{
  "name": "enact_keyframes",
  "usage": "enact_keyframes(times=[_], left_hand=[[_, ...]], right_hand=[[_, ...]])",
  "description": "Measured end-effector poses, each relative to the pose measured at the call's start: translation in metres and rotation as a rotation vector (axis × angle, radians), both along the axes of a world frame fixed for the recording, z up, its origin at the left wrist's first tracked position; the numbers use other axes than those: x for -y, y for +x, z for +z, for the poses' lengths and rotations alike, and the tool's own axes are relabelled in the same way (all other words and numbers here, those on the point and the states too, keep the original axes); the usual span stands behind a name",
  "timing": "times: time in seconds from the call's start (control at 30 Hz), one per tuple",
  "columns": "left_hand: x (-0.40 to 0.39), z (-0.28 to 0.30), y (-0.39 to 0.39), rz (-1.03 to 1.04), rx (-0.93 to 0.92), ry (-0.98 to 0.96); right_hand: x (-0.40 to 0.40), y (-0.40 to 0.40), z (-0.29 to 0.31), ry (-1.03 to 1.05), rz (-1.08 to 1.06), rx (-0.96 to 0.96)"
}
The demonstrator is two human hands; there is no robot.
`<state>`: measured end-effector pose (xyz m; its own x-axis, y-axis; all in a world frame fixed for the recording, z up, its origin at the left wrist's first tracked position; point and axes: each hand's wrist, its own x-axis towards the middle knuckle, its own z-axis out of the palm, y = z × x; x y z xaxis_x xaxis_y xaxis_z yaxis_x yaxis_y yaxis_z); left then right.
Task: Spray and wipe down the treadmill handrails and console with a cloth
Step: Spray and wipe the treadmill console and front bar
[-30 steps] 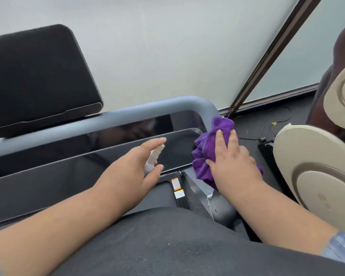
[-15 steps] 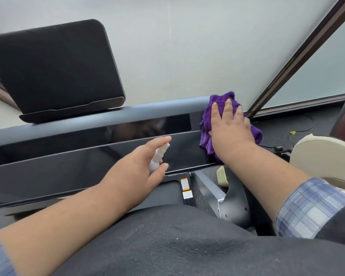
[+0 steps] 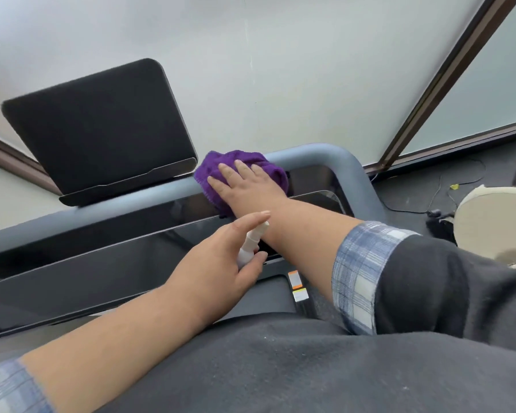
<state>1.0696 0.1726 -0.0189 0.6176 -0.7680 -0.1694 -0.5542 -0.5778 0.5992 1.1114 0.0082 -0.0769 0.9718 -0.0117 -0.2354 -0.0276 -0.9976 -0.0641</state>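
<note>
My right hand (image 3: 246, 186) lies flat, fingers straight, on a bunched purple cloth (image 3: 221, 163) and presses it onto the blue-grey handrail (image 3: 334, 153) of the treadmill, just right of the black tablet holder (image 3: 99, 123). My left hand (image 3: 221, 260) holds a small white spray bottle (image 3: 252, 241) over the glossy black console panel (image 3: 102, 257), its nozzle up against my right forearm. The forefinger stretches over the bottle's top and the thumb clamps its side.
The handrail curves down at the right end. On the dark floor to the right lie cables (image 3: 441, 186) and a cream round machine (image 3: 495, 222). A frosted glass wall (image 3: 280, 70) with a brown frame (image 3: 429, 93) stands behind. Warning stickers (image 3: 297, 287) sit below the console.
My right hand has slid the cloth leftwards along the top handrail, from the right corner towards the tablet holder. My left hand keeps the bottle in about the same place.
</note>
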Motion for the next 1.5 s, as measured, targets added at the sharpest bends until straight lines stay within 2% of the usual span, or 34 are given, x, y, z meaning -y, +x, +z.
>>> enact_keyframes(times=[0.3,0.53,0.63,0.73,0.9,1.03,1.37,1.5], left_hand=[[0.024,0.003,0.003,-0.144,-0.083,-0.022],[0.029,0.016,0.022,-0.234,-0.1,-0.066],[0.033,0.019,0.041,-0.245,-0.172,-0.108],[0.035,0.027,0.051,-0.289,-0.173,-0.113],[0.033,0.043,0.053,-0.301,-0.28,-0.222],[0.024,0.053,0.031,-0.419,-0.39,-0.229],[-0.013,0.067,-0.061,-0.784,-0.583,-0.177],[-0.029,0.074,-0.1,-0.918,-0.565,-0.195]], right_hand=[[0.087,-0.089,-0.001,-0.14,-0.663,-0.044],[0.049,-0.138,0.008,-0.142,-0.889,-0.048],[0.034,-0.152,0.016,-0.047,-0.99,0.043],[0.007,-0.156,0.039,0.099,-1.14,0.235],[-0.059,-0.155,0.08,0.181,-1.235,0.482],[-0.111,-0.168,0.099,0.229,-1.361,0.602],[-0.21,-0.242,0.112,0.201,-1.628,0.781],[-0.238,-0.276,0.115,0.16,-1.676,0.849]])
